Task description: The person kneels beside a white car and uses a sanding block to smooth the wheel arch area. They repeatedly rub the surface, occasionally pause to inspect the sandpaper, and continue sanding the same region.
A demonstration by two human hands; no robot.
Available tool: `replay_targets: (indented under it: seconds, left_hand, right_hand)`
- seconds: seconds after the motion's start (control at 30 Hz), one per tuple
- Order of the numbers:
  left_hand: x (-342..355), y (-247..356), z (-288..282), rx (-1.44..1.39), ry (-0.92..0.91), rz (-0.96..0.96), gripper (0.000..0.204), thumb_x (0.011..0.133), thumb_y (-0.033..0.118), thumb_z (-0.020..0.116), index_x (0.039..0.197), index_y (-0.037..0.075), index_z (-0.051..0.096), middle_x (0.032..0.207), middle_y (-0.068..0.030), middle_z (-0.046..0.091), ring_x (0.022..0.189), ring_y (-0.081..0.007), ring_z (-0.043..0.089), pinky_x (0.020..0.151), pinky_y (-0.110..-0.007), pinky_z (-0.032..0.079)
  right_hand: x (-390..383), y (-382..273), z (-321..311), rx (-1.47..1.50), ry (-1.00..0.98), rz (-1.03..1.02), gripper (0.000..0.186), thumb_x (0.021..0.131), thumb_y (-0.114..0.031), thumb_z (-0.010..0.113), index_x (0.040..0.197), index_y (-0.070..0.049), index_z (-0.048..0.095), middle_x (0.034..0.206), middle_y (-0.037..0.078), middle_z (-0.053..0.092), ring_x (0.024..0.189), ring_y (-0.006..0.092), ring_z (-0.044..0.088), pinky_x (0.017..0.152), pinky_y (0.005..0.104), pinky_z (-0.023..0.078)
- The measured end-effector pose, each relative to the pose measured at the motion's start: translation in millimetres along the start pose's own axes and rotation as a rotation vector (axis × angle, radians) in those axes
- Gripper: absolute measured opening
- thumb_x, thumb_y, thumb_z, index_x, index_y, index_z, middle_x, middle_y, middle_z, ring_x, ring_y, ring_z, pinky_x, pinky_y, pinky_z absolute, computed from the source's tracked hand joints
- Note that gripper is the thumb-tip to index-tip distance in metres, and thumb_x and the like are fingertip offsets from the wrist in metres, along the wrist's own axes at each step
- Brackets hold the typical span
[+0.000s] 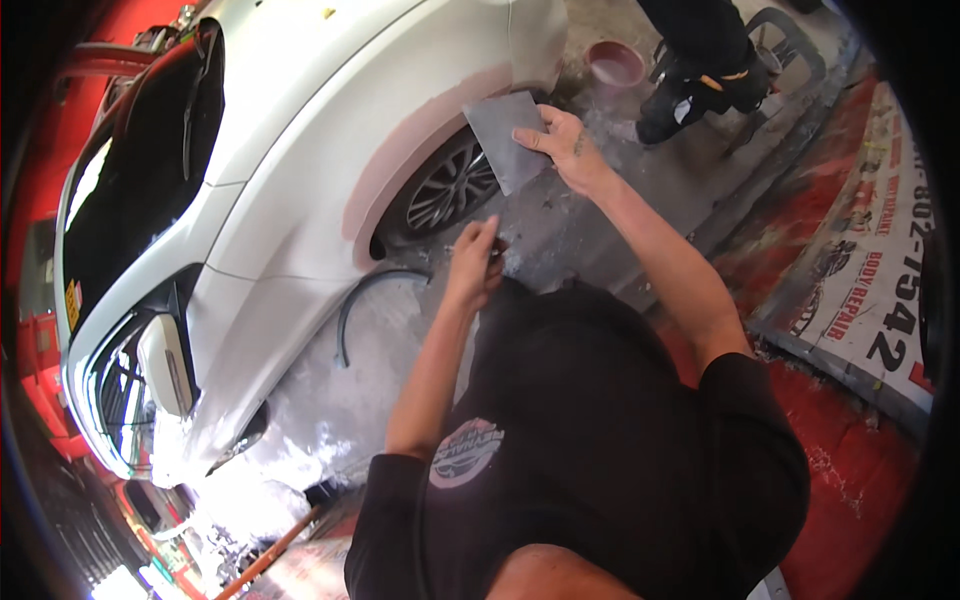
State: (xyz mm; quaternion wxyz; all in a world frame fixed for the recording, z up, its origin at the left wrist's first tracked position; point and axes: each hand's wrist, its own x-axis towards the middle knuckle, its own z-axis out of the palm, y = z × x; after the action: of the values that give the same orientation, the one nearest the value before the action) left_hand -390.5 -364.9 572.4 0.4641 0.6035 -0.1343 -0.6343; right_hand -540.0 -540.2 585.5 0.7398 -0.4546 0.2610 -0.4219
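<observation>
Your right hand [570, 150] grips a grey sanding sheet [505, 140], fingers [528, 140] pinched on its edge, just off the pink-primed wheel arch [400, 165] of the white car [300, 130]. Your left hand [475, 265] is curled shut below it, on what I cannot tell. Wet concrete floor [560, 230] lies beneath, a pink bowl [615, 65] beyond the fingers, a black trim strip [360, 300] left of them.

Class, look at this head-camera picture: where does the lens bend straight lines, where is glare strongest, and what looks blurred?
In the head view, the fisheye bends the white car and the floor banner toward the dark rim; glare burns out the wet floor at the lower left; the left hand is slightly smeared, while the right hand and its grey sanding sheet stay fairly sharp.
</observation>
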Motion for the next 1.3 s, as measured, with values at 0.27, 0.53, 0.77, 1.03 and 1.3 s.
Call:
replay_targets:
  seconds: [0.27,0.53,0.77,1.03,1.3]
  left_hand:
    - [7.5,-5.8,5.6,-0.104,-0.105,-0.045,0.027,0.101,0.034,0.061,0.097,0.010,0.050,0.082,-0.0062,0.054,0.047,-0.0070,0.040,0.034,-0.021,0.026]
    - [6.5,-6.6,11.8,-0.254,-0.158,-0.095,0.028,0.100,0.036,0.063,0.095,0.011,0.050,0.079,-0.0059,0.053,0.047,-0.0079,0.041,0.033,-0.021,0.027]
    - [18.0,5.3,-18.2,0.017,-0.093,-0.032,0.025,0.102,0.035,0.058,0.099,0.011,0.053,0.079,-0.0050,0.054,0.046,-0.0086,0.041,0.033,-0.023,0.028]
    - [39.1,-8.8,-24.1,-0.506,-0.304,-0.072,0.026,0.101,0.028,0.050,0.111,0.004,0.055,0.089,-0.0110,0.052,0.055,-0.0132,0.043,0.034,-0.021,0.034]
    - [32.0,-12.5,22.3,-0.687,-0.387,-0.294,0.029,0.100,0.035,0.052,0.111,0.009,0.059,0.082,-0.0072,0.051,0.057,-0.0136,0.046,0.037,-0.023,0.031]
  right_hand:
    - [-37.0,-9.3,-35.7,-0.495,-0.214,0.246,0.035,0.089,-0.020,0.075,0.114,0.001,0.065,0.100,0.003,0.068,0.091,0.0090,0.061,0.079,0.0259,0.049]
    - [-27.1,19.4,-52.6,-0.713,-0.248,-0.046,0.028,0.087,-0.019,0.075,0.106,-0.001,0.067,0.089,0.000,0.067,0.078,0.0074,0.061,0.066,0.0260,0.048]
    - [-49.3,12.1,-63.0,-0.371,-0.136,0.138,0.030,0.082,-0.017,0.077,0.100,0.003,0.064,0.088,0.003,0.063,0.081,0.0092,0.055,0.072,0.0307,0.047]
    - [-58.8,17.7,-53.8,-0.214,0.179,-0.050,0.037,0.083,-0.016,0.076,0.110,0.006,0.064,0.099,0.009,0.072,0.086,0.0153,0.065,0.080,0.0312,0.052]
    - [-90.5,22.6,-30.5,-0.272,0.150,-0.138,0.021,0.083,-0.013,0.076,0.098,-0.002,0.065,0.086,0.007,0.069,0.076,0.0139,0.061,0.071,0.0319,0.049]
